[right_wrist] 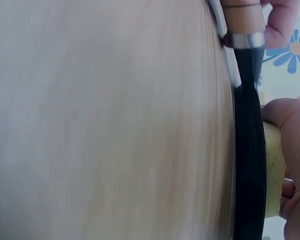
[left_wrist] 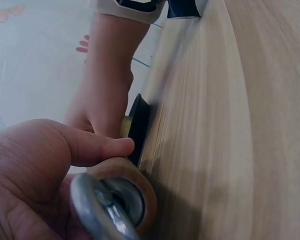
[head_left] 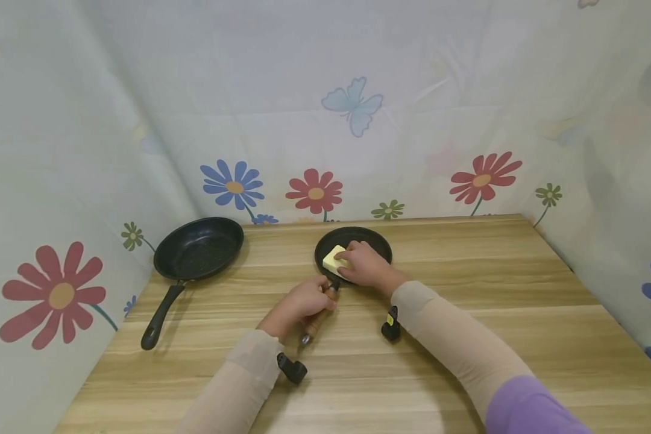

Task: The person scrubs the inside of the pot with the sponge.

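A small black pan point(head_left: 371, 241) sits on the wooden table point(head_left: 466, 271) near its back middle. My left hand point(head_left: 302, 303) grips the pan's wooden handle point(head_left: 319, 318); in the left wrist view the handle's end point(left_wrist: 121, 199) with its metal ring fills the corner under my thumb point(left_wrist: 92, 145). My right hand point(head_left: 360, 260) rests in the pan and holds a pale yellow sponge point(head_left: 333, 258). The right wrist view shows the pan's rim point(right_wrist: 249, 165) edge-on, the sponge point(right_wrist: 273, 170) behind it and my fingers point(right_wrist: 294, 120) around it.
A larger black frying pan point(head_left: 198, 248) with a black handle point(head_left: 160, 316) lies at the table's back left. Flowered cloth walls point(head_left: 59, 181) close in the table on three sides. Bare wood stretches to the right and front.
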Tool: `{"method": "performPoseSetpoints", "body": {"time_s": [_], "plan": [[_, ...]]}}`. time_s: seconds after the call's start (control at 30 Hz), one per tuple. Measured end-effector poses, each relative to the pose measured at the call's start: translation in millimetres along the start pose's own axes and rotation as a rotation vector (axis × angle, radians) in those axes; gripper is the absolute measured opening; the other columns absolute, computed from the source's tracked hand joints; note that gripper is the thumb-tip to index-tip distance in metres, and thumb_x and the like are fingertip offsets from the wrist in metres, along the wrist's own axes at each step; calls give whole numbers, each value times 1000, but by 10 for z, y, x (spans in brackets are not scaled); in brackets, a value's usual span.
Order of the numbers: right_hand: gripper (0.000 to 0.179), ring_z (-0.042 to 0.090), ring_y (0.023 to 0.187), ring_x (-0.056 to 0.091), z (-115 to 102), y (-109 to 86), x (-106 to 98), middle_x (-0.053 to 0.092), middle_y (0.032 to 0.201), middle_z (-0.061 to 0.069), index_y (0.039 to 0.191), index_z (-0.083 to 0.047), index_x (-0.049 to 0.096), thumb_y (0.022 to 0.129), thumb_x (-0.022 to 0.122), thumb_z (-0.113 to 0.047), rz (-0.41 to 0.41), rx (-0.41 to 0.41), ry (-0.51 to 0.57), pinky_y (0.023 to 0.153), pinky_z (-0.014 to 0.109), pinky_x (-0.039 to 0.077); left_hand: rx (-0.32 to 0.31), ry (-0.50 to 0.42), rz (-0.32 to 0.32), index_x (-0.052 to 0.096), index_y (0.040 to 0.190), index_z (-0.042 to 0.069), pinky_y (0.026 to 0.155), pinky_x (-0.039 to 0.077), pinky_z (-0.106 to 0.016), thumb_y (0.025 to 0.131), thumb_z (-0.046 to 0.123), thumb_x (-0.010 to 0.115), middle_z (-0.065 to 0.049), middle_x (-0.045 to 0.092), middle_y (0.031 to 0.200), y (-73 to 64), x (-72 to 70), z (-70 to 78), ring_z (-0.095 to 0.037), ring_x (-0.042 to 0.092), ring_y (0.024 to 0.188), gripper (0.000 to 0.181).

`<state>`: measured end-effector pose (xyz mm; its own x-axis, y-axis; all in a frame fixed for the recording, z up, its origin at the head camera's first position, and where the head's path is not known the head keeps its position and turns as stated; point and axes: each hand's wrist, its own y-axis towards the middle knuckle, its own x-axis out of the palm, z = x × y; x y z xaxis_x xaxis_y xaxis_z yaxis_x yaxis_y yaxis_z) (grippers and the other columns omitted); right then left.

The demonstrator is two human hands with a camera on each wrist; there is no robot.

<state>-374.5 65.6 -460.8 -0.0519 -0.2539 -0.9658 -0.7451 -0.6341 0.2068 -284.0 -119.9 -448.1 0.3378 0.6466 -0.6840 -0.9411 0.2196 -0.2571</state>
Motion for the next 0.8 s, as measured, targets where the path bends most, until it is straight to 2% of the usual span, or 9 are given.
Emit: {"method": "performPoseSetpoints", "body": {"time_s": [0.27, 0.47, 0.57, 0.67, 0.8], "plan": [[34, 25, 97, 54, -131, 73, 41, 65, 108, 9, 126, -16, 70, 97, 65, -32, 7, 92, -7, 91, 41, 43, 3, -35, -25, 56, 96, 9, 43, 47, -30, 84, 16, 76, -10, 60, 86, -4, -28, -2, -23, 60, 64, 24], [34, 27, 96, 53, -188, 115, 35, 67, 110, 10, 126, -14, 70, 98, 63, -31, 6, 118, -2, 93, 42, 42, -5, -72, -33, 55, 99, 8, 44, 48, -32, 84, 14, 75, -11, 59, 89, -16, -49, 5, -24, 60, 67, 25], [34, 26, 98, 54, -178, 121, 25, 66, 111, 10, 126, -15, 71, 97, 64, -32, -9, 106, -33, 93, 41, 43, 16, -64, -28, 56, 99, 8, 44, 48, -32, 84, 14, 75, -11, 59, 89, -14, -27, 1, -24, 60, 68, 25], [35, 25, 103, 56, -152, 123, -12, 66, 112, 11, 127, -15, 71, 97, 65, -32, -36, 54, -66, 95, 40, 44, 23, -60, -25, 55, 99, 7, 44, 49, -32, 84, 15, 74, -11, 59, 89, -20, -3, 7, -23, 60, 68, 25], [37, 27, 103, 56, -104, 125, -98, 65, 115, 13, 129, -14, 70, 96, 67, -30, -88, -36, -56, 95, 41, 46, -8, -69, -20, 56, 101, 6, 45, 49, -31, 86, 16, 74, -11, 60, 90, -36, 3, 31, -23, 61, 68, 26]]}}
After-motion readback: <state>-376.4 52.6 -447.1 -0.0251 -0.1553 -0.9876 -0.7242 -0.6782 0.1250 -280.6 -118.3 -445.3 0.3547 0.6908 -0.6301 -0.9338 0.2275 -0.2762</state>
